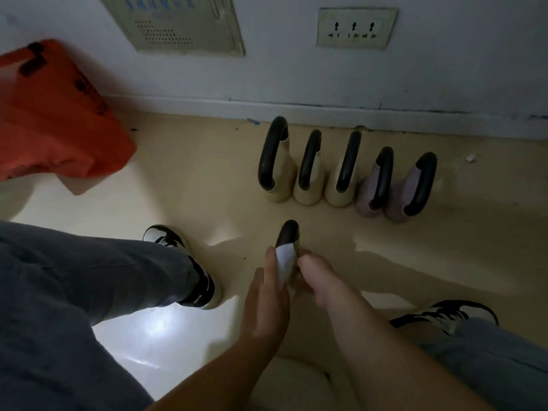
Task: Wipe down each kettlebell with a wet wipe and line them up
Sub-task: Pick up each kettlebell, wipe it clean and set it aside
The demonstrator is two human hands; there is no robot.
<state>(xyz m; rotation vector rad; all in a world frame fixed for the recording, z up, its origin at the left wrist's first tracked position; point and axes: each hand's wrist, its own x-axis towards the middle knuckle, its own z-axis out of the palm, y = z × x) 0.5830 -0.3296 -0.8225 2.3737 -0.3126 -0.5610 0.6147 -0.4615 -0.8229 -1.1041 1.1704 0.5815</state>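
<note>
Pressing wet wipe [285,259] onto kettlebell [289,232] handle with straight-fingered left grip [267,298]; clasping it with curled right grip [315,277], down by the floor [207,173], before the row [344,164] of 5. Could slip loose on damp handle, toppling into that row.

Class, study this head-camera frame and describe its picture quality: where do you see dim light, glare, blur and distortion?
Head view: dim overall; a bright glare patch on the floor by the left shoe; the orange bag is smeared by blur; the skirting board bows slightly from wide-angle distortion; the row of kettlebells reads fairly sharp.
</note>
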